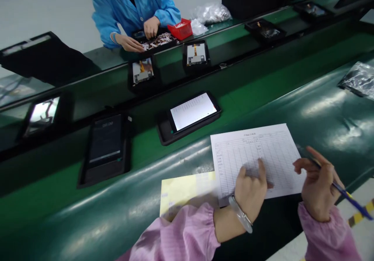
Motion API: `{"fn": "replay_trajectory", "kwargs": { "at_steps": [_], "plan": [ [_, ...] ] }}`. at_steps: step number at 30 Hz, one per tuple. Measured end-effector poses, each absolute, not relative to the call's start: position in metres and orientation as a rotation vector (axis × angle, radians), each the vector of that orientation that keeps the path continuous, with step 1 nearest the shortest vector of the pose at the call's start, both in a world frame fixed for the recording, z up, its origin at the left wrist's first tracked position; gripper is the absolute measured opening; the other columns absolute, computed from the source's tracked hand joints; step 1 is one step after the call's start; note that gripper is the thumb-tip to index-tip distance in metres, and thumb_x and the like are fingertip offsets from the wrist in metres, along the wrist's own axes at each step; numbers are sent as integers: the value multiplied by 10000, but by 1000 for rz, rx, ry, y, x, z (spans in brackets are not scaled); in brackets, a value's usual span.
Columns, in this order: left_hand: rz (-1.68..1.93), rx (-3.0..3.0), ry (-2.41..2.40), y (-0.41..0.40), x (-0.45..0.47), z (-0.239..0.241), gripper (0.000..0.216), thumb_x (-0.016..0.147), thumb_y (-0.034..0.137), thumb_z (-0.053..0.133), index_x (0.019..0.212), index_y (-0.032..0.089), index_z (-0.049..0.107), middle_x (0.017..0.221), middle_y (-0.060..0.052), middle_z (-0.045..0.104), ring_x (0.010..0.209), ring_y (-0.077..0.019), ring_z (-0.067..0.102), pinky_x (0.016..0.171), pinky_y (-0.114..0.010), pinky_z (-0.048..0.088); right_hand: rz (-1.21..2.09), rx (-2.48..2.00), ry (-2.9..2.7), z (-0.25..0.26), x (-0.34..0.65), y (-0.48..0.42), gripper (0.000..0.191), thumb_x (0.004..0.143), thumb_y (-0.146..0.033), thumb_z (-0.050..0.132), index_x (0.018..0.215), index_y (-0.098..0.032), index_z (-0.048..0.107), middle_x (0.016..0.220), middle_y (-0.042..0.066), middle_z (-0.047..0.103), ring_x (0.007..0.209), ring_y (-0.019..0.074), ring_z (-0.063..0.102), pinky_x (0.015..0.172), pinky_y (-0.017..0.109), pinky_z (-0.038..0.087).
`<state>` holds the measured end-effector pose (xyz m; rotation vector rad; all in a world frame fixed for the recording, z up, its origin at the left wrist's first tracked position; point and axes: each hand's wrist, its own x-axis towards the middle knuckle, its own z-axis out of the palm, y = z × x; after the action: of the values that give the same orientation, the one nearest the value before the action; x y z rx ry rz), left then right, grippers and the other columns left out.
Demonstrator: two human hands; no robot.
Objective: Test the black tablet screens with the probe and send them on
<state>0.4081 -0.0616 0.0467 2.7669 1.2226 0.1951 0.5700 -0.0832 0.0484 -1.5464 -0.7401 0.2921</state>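
Observation:
A white printed form with a ruled table lies on the green bench mat. My left hand rests on the form, index finger stretched out onto its rows, thumb apart and the other fingers curled under; it holds nothing that I can see. A pale bangle circles that wrist. Just off the form's right edge, my right hand holds a blue pen between its fingers, the pen slanting down to the right. Partly beneath the form and my left sleeve lies a yellow sheet.
Beyond the mat, a green conveyor carries a lit tablet and a dark-screened tablet in black trays. Farther back sit opened devices. Across the line, a person in blue handles small parts beside a red bin. Plastic-wrapped items lie right.

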Motion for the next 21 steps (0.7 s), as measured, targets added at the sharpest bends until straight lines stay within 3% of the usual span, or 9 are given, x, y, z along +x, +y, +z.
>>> {"fn": "replay_trajectory", "kwargs": {
  "at_steps": [2, 5, 7, 9, 12, 16, 21],
  "plan": [
    [198, 2774, 1222, -62, 408, 45, 862, 828, 575, 729, 1408, -22, 505, 447, 34, 598, 374, -143, 553, 815, -349, 545, 640, -1421, -780, 53, 569, -70, 369, 1020, -429, 482, 1060, -173, 746, 739, 87, 675, 636, 239, 623, 543, 363, 428],
    [213, 2784, 1233, -62, 406, 44, 882, 802, 574, 753, 1407, -18, 505, 478, 19, 625, 397, -151, 582, 827, -353, 544, 930, -1408, -869, 52, 561, -48, 289, 968, -433, 604, 1096, -201, 717, 925, 92, 724, 777, 244, 675, 648, 368, 511],
    [213, 2788, 1239, -63, 405, 44, 872, 792, 565, 767, 1401, -6, 513, 504, 11, 643, 416, -154, 599, 846, -358, 541, 883, -1517, -929, 47, 554, -38, 259, 889, -423, 727, 1042, -216, 704, 946, 61, 716, 729, 204, 652, 667, 345, 517],
    [210, 2782, 1232, -64, 405, 44, 823, 822, 537, 754, 1390, -10, 517, 511, 8, 646, 424, -153, 605, 858, -359, 536, 712, -1640, -969, 42, 548, -35, 248, 812, -408, 810, 875, -217, 667, 820, 8, 669, 641, 157, 582, 616, 300, 476],
    [214, 2761, 1225, -65, 405, 44, 754, 880, 491, 709, 1389, -27, 503, 507, 6, 641, 427, -151, 605, 863, -363, 528, 518, -1760, -1012, 39, 545, -38, 388, 839, -448, 777, 671, -219, 511, 626, -48, 523, 570, 129, 482, 544, 268, 397],
    [218, 2738, 1239, -66, 406, 44, 752, 884, 476, 710, 1397, -27, 489, 517, 6, 645, 432, -148, 601, 864, -361, 520, 581, -1818, -1047, 44, 543, -40, 399, 920, -528, 665, 700, -217, 546, 589, -43, 548, 541, 137, 509, 553, 278, 422],
    [227, 2743, 1251, -65, 406, 45, 809, 842, 538, 733, 1391, -11, 504, 497, 17, 632, 418, -152, 589, 844, -357, 524, 574, -1858, -1049, 42, 544, -38, 389, 832, -539, 760, 721, -214, 576, 625, -25, 621, 584, 163, 606, 581, 281, 459]
  ]
}}
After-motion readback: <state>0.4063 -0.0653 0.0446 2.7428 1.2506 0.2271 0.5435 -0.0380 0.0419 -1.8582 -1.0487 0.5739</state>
